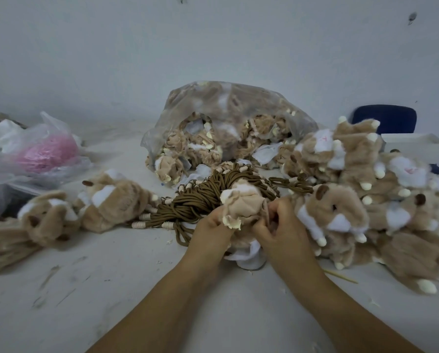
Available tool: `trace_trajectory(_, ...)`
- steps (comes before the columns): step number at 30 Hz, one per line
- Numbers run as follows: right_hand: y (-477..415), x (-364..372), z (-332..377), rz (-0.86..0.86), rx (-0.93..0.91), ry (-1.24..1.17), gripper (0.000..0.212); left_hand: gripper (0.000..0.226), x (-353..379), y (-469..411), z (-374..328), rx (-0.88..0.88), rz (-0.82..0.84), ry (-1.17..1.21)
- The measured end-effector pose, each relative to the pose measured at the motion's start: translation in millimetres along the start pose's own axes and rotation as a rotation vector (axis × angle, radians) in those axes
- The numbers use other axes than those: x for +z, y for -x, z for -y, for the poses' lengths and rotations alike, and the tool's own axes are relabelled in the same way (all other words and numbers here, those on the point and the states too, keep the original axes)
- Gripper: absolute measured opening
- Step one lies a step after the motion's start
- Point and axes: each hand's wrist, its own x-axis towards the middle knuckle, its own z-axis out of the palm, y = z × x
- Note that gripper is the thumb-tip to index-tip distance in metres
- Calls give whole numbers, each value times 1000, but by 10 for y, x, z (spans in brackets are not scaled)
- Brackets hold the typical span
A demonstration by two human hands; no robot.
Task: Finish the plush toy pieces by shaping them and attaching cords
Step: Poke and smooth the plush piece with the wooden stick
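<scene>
Hands: left hand (212, 225) and right hand (277, 226) meet over the middle of a white table (111, 289), the fingers of both curled round one plush piece.
Plush piece (241, 205): tan and white with ragged cream edges, gripped between the two hands and rising at 12 o'clock from the knuckles; white fabric (249, 257) hangs from it at 6 o'clock, down to the table.
Cords (200, 197): a brown bundle strung with pale beads, lying on the table at 11 o'clock from the hands, just behind the held piece.
Clear bag (228, 110): stuffed with more tan pieces, at 12 o'clock beyond the cords.
Toy heap (366, 174): furry tan animals piled at 3 o'clock, the nearest just beside the right hand.
Loose toys (106, 200): a few lying at 9 o'clock.
Pink bundle (47, 151): inside a thin plastic bag at 10 o'clock.
Wooden stick (340, 276): on the table at 4 o'clock, beside the right forearm.
Blue chair (386, 121): at 2 o'clock, behind the heap.
</scene>
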Motion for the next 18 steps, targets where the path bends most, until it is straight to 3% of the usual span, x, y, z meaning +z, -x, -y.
trace_trajectory(1, -2, 4, -2, 2, 14, 1, 31, 10, 6, 6, -26, -27, 6, 31)
trace_trajectory(6, -31, 0, 1, 11, 76, -56, 27, 43, 40, 3, -83, -91, 55, 267)
trace_trajectory(9, -51, -11, -12, 56, 88, -35, 19, 50, 47, 2, -91, -127, 91, 397)
trace_trajectory(16, -36, 17, -88, 162, 136, -51, 26, 17, -16, -17, -105, -207, 237, 543)
trace_trajectory(18, -50, 33, -102, 159, 162, -94, 29, 17, -39, 1, -125, -238, 293, 606)
